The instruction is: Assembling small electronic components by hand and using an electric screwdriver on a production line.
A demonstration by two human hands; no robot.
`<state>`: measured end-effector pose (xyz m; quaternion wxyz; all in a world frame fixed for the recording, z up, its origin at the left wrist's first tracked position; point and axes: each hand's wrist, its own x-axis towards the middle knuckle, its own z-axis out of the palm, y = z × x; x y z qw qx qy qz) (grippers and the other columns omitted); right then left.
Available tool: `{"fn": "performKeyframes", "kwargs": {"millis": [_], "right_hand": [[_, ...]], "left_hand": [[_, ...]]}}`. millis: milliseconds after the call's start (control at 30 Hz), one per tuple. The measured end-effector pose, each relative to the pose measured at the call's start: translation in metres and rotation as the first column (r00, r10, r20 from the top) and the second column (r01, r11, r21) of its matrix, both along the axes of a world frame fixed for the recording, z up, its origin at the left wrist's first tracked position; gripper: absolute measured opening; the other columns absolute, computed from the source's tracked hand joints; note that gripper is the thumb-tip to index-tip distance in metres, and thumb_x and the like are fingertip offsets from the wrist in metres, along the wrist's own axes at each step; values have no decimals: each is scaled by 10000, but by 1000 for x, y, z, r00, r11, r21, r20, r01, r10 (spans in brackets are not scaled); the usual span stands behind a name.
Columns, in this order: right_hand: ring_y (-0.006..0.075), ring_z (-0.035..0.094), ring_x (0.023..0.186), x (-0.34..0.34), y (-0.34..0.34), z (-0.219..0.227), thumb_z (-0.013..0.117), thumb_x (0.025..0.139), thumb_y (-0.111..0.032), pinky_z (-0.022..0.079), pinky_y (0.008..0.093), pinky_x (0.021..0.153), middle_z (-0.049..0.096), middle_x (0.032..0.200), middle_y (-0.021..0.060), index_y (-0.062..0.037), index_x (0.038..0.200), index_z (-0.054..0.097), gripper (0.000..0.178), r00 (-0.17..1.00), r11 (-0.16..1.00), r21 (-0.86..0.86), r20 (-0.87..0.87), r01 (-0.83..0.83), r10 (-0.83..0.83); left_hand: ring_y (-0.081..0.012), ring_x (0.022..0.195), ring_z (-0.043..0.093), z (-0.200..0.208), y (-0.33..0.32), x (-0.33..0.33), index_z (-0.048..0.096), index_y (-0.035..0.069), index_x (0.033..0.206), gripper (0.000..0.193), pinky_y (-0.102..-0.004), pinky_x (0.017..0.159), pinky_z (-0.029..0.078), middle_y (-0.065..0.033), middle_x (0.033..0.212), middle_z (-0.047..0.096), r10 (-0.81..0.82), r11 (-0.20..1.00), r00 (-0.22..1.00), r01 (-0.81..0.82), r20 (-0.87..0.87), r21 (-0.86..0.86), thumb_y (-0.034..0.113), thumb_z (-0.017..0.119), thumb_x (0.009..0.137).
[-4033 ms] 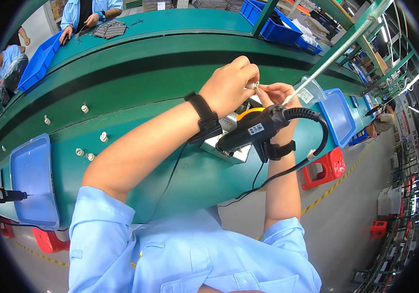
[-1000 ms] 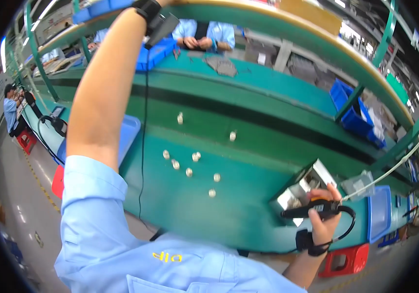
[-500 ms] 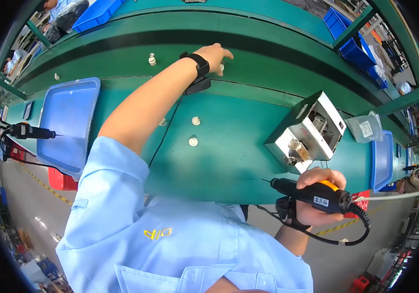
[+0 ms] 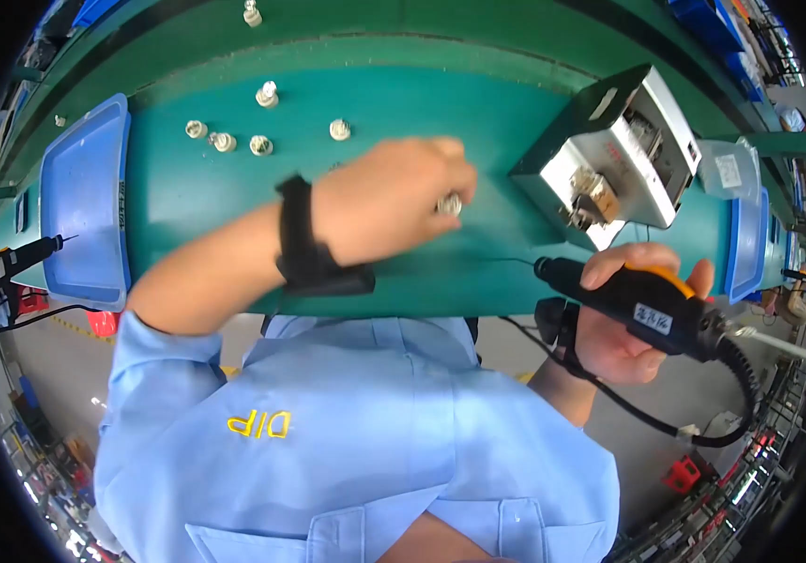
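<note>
My left hand [image 4: 389, 199] is over the middle of the green bench, its fingers closed on a small round whitish part [image 4: 450, 205]. In my right hand [image 4: 609, 333] is a black-and-orange electric screwdriver [image 4: 642, 305]. Its thin bit points left toward my left hand, with a gap between the bit and the small part. More of these small whitish parts stand on the bench beyond my left hand, among them one part [image 4: 340, 129] and a taller one with a clear top [image 4: 267, 94]. Another bit of something behind my left hand is mostly hidden.
A black and silver box-like machine [image 4: 614, 155], perhaps a screw feeder, stands beyond my right hand. Left is a blue tray [image 4: 84, 211] with a second screwdriver [image 4: 14, 263] by it. A clear plastic bag [image 4: 729, 171] and another blue tray [image 4: 748, 249] are at the right.
My left hand has come back from the far ledge to the middle of the bench, now with a small whitish part. The view has shifted; my right hand still holds the screwdriver.
</note>
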<state>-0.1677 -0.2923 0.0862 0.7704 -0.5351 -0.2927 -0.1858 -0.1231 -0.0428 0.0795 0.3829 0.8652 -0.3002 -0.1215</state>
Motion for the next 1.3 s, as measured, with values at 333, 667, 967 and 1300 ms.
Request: {"fn": "performKeyframes", "kwargs": {"millis": [333, 667, 967, 1300], "right_hand": [[271, 617, 709, -11, -6, -17, 606, 873, -460, 503, 346, 634, 592, 1067, 244, -59, 1419, 343, 727, 943, 878, -345, 94, 332, -320], [162, 519, 536, -15, -28, 19, 653, 888, -411, 421, 315, 540, 564, 711, 70, -47, 1158, 440, 501, 988, 993, -101, -134, 66, -80], [93, 431, 544, 7, -45, 77, 526, 933, -366, 341, 277, 575, 483, 683, -10, -62, 1133, 540, 364, 990, 981, -128, 30, 144, -141], [94, 444, 515, 45, -45, 57, 557, 914, -375, 344, 276, 541, 490, 652, -1, -64, 1123, 517, 377, 999, 970, -238, -5, -41, 41]], "left_hand": [[-210, 741, 632, -73, -10, -44, 625, 64, 1030, 289, -316, 678, 535, -79, 979, 571, 179, 955, 962, -220, -206, -198, 62, 758, 773], [-230, 767, 639, -71, -12, -35, 640, 51, 972, 214, -347, 676, 523, -76, 918, 596, 114, 970, 988, -134, -106, -202, 57, 741, 784], [-218, 743, 631, -87, -40, -39, 663, 26, 979, 136, -315, 646, 511, -92, 901, 609, 82, 903, 985, -137, -150, -406, 23, 684, 845], [-207, 754, 637, -84, -41, -39, 674, 15, 1014, 155, -300, 668, 519, -106, 934, 610, 91, 899, 964, -187, -249, -396, -42, 622, 880]]}}
